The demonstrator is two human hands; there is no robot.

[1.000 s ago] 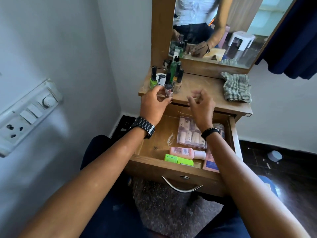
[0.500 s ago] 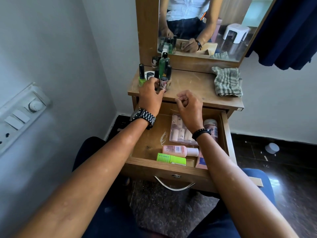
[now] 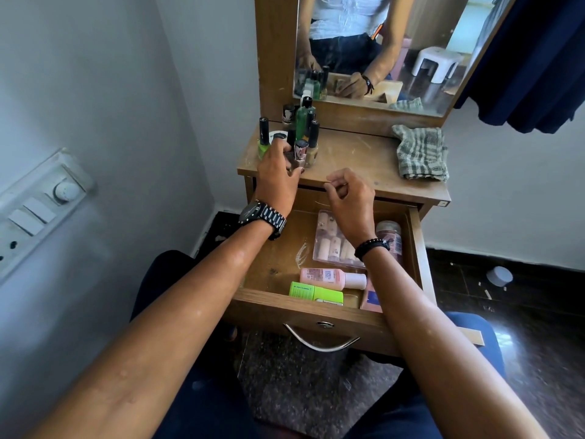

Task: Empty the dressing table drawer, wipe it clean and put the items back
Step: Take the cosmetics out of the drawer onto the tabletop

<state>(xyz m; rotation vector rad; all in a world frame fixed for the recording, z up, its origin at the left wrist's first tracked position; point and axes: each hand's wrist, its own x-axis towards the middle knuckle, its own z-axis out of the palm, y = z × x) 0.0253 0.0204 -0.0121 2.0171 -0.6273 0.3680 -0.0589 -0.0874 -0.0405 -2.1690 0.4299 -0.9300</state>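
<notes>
Wooden tabletop (image 3: 354,153) under mirror (image 3: 373,42), checked cloth (image 3: 421,153) at right. Drawer (image 3: 316,308) pulled open toward viewer. Inside: 1 pink bottle (image 3: 329,277) & 1 green tube (image 3: 316,293), both lying w/ long axes left-right, pink's cap to right; 1 clear pack of small vials (image 3: 332,242); 1 jar (image 3: 391,236) at right. Left hand (image 3: 278,179) curled round small bottle in nail-polish cluster (image 3: 300,134) at tabletop's left. Right hand (image 3: 351,201) above drawer, fingers bent in, pinching; can't tell if holding anything.
</notes>
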